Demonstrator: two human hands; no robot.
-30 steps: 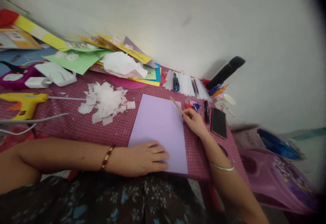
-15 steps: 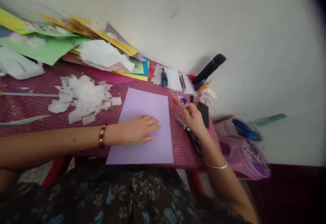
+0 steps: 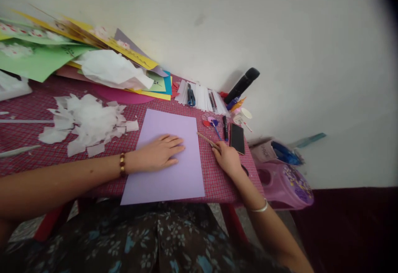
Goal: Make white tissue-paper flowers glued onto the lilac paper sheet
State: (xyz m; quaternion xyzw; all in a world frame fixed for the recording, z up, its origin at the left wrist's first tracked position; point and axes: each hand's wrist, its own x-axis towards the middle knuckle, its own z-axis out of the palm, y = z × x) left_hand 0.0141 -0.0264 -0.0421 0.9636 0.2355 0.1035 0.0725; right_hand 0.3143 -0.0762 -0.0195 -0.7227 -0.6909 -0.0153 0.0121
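A sheet of lilac paper [image 3: 183, 173] lies at the table's near edge. My left hand [image 3: 157, 153] rests flat on it, fingers stretched out. To the right of the sheet, my right hand [image 3: 228, 159] is closed around a thin brown stick [image 3: 205, 138], which points toward the paper's right edge. Whether it is a pencil or a brush I cannot make out. A black scissors handle [image 3: 245, 169] peeks out beside my right wrist; my hand hides the rest of the scissors. Near that hand lie a black marker [image 3: 225, 128] and a dark phone [image 3: 237, 138].
White paper scraps [image 3: 90, 119] are heaped left of the sheet. Behind them lean colored cards [image 3: 40, 59] and crumpled white tissue [image 3: 112, 70]. White strips [image 3: 203, 98], small paint spots [image 3: 214, 122] and a black bottle [image 3: 242, 84] stand or lie along the wall. A pink container [image 3: 289, 186] is beyond the right edge.
My right hand has come down with the stick and now covers most of the scissors. My left hand stays flat on the paper. The whole view has shifted, with things appearing further left.
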